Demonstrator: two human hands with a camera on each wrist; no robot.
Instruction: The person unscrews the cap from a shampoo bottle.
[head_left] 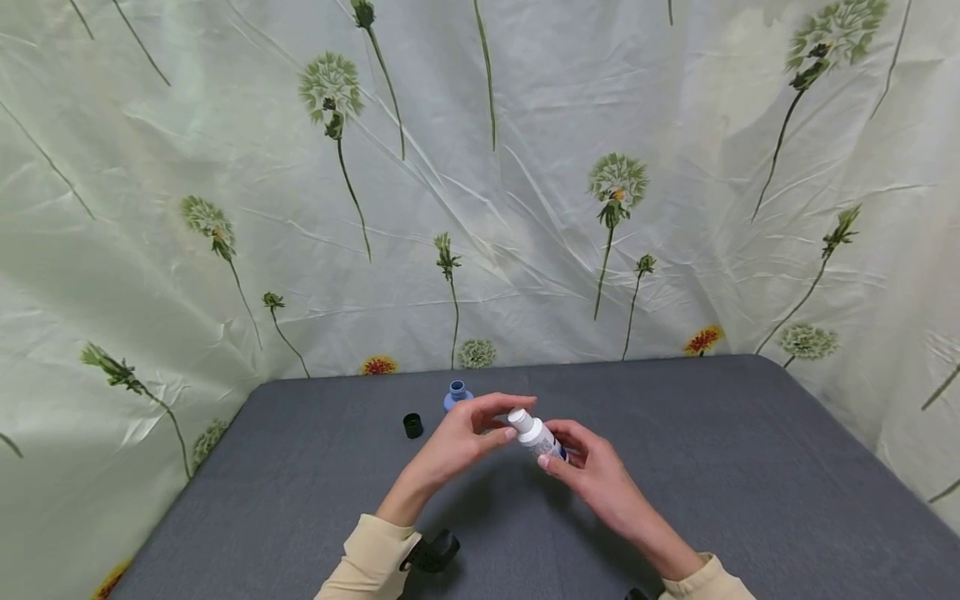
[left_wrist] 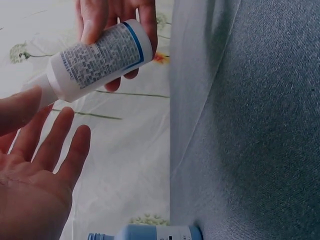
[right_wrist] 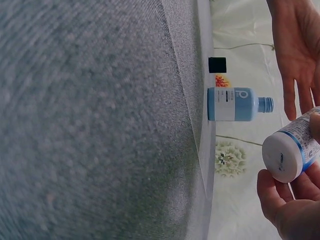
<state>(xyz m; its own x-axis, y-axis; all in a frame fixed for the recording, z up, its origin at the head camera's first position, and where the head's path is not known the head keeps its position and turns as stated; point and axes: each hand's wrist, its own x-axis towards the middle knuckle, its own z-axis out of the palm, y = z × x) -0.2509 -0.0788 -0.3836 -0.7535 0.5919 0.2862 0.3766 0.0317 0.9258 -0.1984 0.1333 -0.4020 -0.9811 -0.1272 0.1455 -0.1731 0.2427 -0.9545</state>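
On the left, a small black cap (head_left: 412,427) sits on the table (head_left: 712,467). Just right of it, the blue bottle (right_wrist: 244,107) stands up with its neck bare. Next comes the left hand (head_left: 467,435), its fingers spread wide around the top of a white bottle (head_left: 542,440). I can't tell if its thumb touches the white cap (head_left: 520,420). The right hand (head_left: 592,468) holds that bottle low down, tipped and up off the table. To me, the step now looks like work on the white cap; the next move seems to need a firm pinch there and a steady right hand. The table is dark gray, like cloth. A pale, wrinkly dandelion curtain (head_left: 525,200) hangs behind it and along both sides.
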